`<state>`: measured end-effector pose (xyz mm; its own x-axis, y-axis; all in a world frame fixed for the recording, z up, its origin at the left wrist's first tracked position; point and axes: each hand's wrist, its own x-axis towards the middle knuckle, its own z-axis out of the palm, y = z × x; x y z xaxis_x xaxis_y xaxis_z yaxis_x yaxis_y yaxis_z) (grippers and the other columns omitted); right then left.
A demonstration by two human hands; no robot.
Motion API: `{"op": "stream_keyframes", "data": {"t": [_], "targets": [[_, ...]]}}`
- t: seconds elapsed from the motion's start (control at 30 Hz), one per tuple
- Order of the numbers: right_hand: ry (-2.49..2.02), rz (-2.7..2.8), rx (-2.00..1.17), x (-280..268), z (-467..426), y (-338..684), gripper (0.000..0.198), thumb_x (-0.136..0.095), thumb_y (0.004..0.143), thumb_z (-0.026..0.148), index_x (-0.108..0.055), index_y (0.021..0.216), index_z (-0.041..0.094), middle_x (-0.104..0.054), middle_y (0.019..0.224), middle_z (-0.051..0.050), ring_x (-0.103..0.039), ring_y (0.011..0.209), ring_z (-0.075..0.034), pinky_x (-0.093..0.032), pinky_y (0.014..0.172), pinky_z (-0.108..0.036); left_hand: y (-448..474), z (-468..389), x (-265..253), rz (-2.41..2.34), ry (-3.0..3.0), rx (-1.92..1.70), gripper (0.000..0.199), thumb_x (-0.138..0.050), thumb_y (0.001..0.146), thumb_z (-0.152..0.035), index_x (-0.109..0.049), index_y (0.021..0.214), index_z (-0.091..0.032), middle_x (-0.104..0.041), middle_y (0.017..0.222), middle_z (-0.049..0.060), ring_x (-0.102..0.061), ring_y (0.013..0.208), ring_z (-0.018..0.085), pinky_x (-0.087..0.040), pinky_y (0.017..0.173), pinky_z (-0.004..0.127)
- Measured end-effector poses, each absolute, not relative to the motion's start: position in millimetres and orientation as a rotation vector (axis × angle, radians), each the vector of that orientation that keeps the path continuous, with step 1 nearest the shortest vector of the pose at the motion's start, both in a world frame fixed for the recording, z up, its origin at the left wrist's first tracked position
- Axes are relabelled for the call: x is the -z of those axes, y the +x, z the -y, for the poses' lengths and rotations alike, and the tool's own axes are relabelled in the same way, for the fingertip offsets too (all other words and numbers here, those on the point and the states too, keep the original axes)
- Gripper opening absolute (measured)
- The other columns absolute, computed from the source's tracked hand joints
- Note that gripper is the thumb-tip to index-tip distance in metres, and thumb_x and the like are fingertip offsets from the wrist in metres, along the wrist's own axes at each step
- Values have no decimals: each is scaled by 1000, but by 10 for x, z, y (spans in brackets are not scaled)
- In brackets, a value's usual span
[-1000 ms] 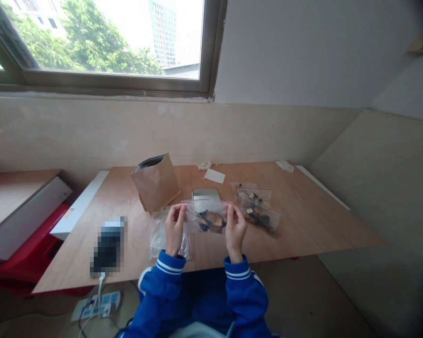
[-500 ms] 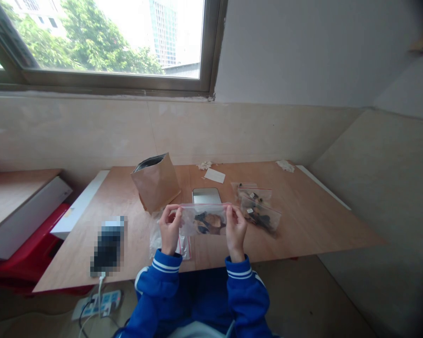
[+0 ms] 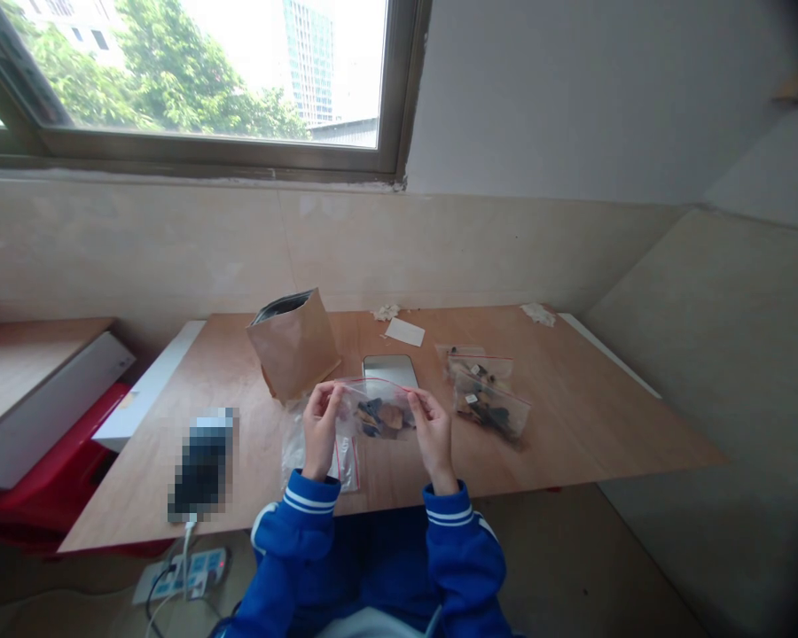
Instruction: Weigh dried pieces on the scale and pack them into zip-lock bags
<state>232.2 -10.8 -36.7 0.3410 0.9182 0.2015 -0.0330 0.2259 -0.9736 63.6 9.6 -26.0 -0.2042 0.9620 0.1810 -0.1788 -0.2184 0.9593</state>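
Bag (image 3: pixel 378 420) is pinched by fingers (image 3: pixel 333 404) of left hand (image 3: pixel 319 434) and right hand (image 3: pixel 434 434); top edge (image 3: pixel 376 380), previously straight, is bowed, tension apparently eased.

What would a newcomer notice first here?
The bright window, upper left, probably catches the eye first. Below centre, the left hand and right hand pinch a clear zip bag of dark and brown pieces. Beyond the left hand, an open brown paper bag sits on the table.
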Motion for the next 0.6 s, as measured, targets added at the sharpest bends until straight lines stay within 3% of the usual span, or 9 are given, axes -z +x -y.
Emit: {"op": "stream_keyframes", "data": {"t": [0.3,0.6], "targets": [[-1100,1056,-919,415,95,2450,37,-65,82,47,-66,107,20,-72,106,-9,-66,103,-25,-50,93,-40,625,-117,296,-1113,1173,-1564,23,-67,79,-40,-68,86,-17,-64,81,2,-55,71,12,-44,67,23],[-1108,1026,-877,399,102,2442,26,-63,83,44,-71,85,20,-73,87,-5,-66,88,-21,-49,86,-34,644,-90,284,-1092,1153,-1605,22,-62,83,-41,-61,85,-19,-58,77,-1,-53,70,12,-43,67,22]]}}
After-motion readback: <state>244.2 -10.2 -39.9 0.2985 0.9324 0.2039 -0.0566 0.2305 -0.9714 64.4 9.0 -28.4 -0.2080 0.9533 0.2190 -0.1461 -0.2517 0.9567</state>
